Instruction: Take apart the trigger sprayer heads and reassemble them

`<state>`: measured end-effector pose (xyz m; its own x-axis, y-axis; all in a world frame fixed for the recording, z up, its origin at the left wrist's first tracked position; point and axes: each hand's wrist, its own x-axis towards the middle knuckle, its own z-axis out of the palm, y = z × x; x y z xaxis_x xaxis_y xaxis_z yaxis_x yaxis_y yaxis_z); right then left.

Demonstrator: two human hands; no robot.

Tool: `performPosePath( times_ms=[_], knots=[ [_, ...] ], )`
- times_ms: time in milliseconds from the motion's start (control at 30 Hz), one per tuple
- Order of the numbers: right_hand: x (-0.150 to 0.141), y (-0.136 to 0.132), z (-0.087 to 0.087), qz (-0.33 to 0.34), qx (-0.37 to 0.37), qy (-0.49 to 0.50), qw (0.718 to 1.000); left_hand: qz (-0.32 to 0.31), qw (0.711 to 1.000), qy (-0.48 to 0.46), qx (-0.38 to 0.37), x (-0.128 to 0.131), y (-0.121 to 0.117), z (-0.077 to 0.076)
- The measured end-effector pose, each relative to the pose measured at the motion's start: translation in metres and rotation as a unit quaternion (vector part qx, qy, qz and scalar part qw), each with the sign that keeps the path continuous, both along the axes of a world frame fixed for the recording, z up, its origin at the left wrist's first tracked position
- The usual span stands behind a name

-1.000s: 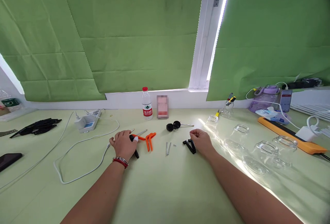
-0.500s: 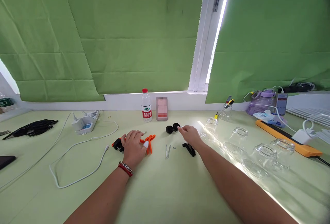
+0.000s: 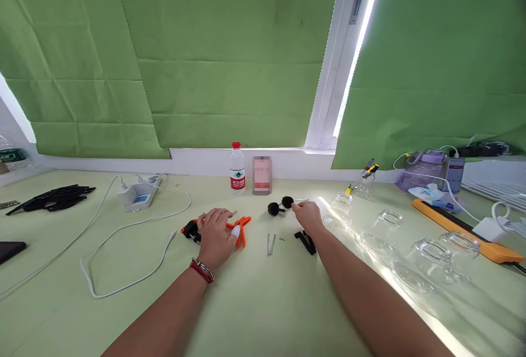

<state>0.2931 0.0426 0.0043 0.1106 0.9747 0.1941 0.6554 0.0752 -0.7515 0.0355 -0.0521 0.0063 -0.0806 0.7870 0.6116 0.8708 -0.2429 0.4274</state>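
My left hand (image 3: pixel 217 235) is curved over an orange plastic part (image 3: pixel 242 231), which sticks out past the white-wrapped thumb. A black piece (image 3: pixel 190 231) with orange bits shows at the other side of this hand. The fingers of my right hand (image 3: pixel 309 216) are closed at the edge of a small black wheel (image 3: pixel 287 202). A thin metal rod (image 3: pixel 302 199) shows just beyond these fingers. Beside that wheel lies another black wheel (image 3: pixel 273 209). Between the hands are two long screws (image 3: pixel 271 244), tiny metal bits (image 3: pixel 281 239) and a black angled part (image 3: pixel 306 243).
A water bottle (image 3: pixel 237 169) and a phone (image 3: pixel 262 175) stand at the back. Several upturned glasses (image 3: pixel 388 225) stand on the right, near an orange power strip (image 3: pixel 464 228). A white cable (image 3: pixel 123 231) loops across the left; black gloves (image 3: pixel 57 199) lie beyond it.
The view has shifted slightly, so most things sit a little further right. At my right hand, more of the metal rod shows beside the wheel. My left hand stays on the orange part.
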Motion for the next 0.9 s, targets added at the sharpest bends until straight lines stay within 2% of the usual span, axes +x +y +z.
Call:
performPosePath(
  times_ms=[67, 167, 300, 400, 467, 567, 700, 900],
  knots=[
    [-0.002, -0.007, 0.006, -0.007, 0.013, -0.015, 1.000, -0.037, 0.994, -0.099, -0.005, 0.000, 0.000, 0.000],
    [-0.023, -0.027, 0.014, 0.022, 0.057, -0.033, 0.998, -0.081, 0.962, -0.259, -0.031, 0.004, -0.001, 0.000],
    [-0.070, -0.067, 0.017, 0.142, 0.102, -0.062, 0.983, -0.121, 0.929, -0.343, -0.071, 0.013, -0.006, 0.000],
    [-0.096, -0.091, 0.014, 0.239, 0.109, -0.092, 0.961, -0.162, 0.867, -0.459, -0.103, 0.016, -0.009, 0.002],
    [-0.103, -0.096, 0.012, 0.290, 0.093, -0.116, 0.945, -0.158, 0.840, -0.510, -0.101, 0.015, -0.008, 0.003],
    [-0.104, -0.090, 0.010, 0.299, 0.053, -0.145, 0.942, -0.116, 0.846, -0.517, -0.064, 0.009, -0.005, 0.003],
    [-0.106, -0.074, 0.002, 0.224, -0.021, -0.161, 0.961, -0.077, 0.853, -0.516, -0.024, 0.007, -0.002, 0.002],
    [-0.113, -0.065, -0.005, 0.156, -0.095, -0.136, 0.974, -0.072, 0.871, -0.485, -0.026, 0.009, -0.003, 0.001]
  ],
)
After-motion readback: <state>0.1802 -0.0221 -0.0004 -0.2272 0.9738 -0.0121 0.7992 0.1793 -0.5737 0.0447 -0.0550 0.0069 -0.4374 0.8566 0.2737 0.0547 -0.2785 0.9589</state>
